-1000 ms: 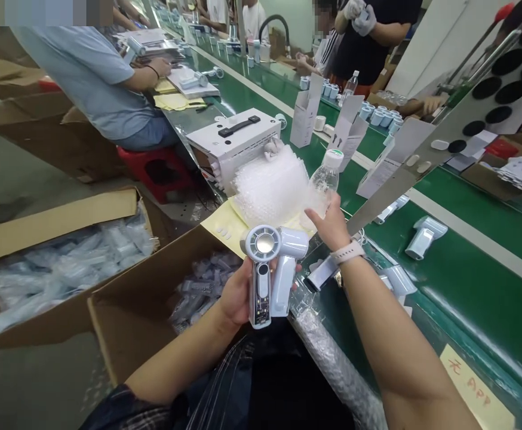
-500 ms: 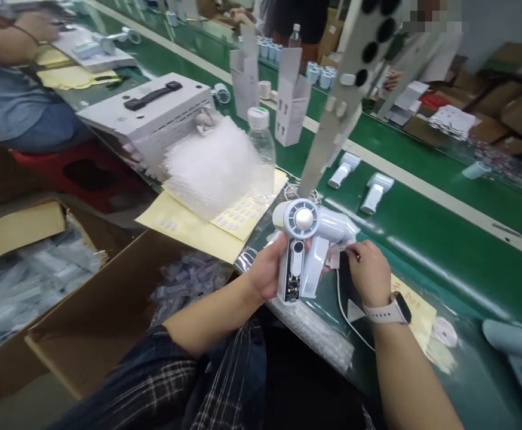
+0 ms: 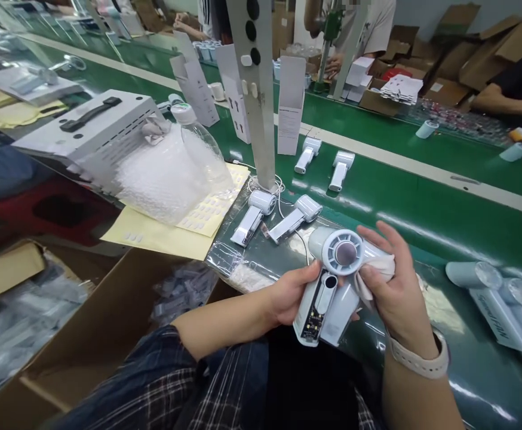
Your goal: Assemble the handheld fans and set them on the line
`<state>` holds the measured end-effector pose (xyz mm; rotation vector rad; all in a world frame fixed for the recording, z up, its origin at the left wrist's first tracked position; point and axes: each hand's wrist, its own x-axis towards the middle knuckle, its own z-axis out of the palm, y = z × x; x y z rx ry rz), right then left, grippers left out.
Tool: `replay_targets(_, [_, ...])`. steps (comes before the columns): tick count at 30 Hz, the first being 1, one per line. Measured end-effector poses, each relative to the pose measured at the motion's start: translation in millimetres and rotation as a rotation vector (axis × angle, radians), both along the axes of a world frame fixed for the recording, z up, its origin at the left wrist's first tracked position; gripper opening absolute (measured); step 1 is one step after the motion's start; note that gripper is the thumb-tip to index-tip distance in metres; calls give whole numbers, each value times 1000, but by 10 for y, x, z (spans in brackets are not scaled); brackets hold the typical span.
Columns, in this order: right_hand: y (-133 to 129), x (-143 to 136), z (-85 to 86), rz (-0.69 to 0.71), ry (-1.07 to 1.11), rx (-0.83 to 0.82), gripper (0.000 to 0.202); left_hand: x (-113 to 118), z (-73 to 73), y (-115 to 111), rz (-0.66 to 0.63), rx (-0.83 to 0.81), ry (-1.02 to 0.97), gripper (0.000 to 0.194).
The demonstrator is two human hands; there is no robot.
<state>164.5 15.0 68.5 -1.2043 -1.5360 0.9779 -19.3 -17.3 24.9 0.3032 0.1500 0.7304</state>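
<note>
My left hand (image 3: 290, 295) is closed round the handles of two pale blue handheld fans, side by side. The front handheld fan (image 3: 345, 252) has its round grille towards me, and a circuit board shows in its uncovered handle. Part of the second handheld fan (image 3: 339, 313) is hidden behind it. My right hand (image 3: 399, 286) pinches a white cloth (image 3: 380, 269) against the fan heads, thumb in front and other fingers stretched behind. Just beyond, two more handheld fans (image 3: 248, 224) (image 3: 295, 218) lie on the mat with their handles towards me.
Behind the fans stands a metal post (image 3: 261, 107) with a coiled white cable. At left are a clear bottle (image 3: 202, 143), plastic bags (image 3: 153, 170) and yellow sticker sheets (image 3: 162, 236). More fans (image 3: 498, 298) lie at right. Cartons (image 3: 108, 322) stand below; co-workers sit across the green conveyor.
My right hand has risen from beside the fans to their heads, bringing the white cloth against them. The held fans have come closer to me, and the view has turned right.
</note>
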Motion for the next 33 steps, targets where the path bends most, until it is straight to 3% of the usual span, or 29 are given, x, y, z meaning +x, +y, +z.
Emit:
replay_targets(3, [-2,113,54,-50,-142,-96,60,-18,21,14,7,-24,-4,63])
replay_targets(8, [-59,120,150,134,-237,-91,56,-99,68,-19,-3,-36,23,64])
replay_targets(13, [-52,-238,-52,-204,-205,54,48,-135,-11,-85,147,-7,189,75])
replay_targets(15, [-2,-287,-86,-197,-217,57,49,-163,-37,-98,140,-15,207,77])
replay_targets(18, [96,-161,29,-233,-234,-45,45,-226,-29,-92,92,-40,144,71])
replay_targets(21, [166,19,284,-362,-23,-77,34,-274,-4,-67,61,-36,93,65])
replay_targets(22, [182,49,371,-316,82,-64,31,-280,-6,-60,50,-31,86,65])
replay_targets(24, [216,43,508,-41,180,-4,28,-275,-30,-56,28,-35,85,68])
replay_targets(26, [273,-21,570,301,43,64,24,-261,-71,-67,10,-37,101,73])
replay_targets(28, [360,-87,562,514,-137,85,20,-251,-109,-90,-31,-13,135,76])
replay_targets(32, [543,-131,485,728,-196,-141,77,-251,-180,-137,-113,52,196,81])
replay_targets(33, [560,-141,483,796,-213,-225,84,-252,-207,-145,-128,59,201,85])
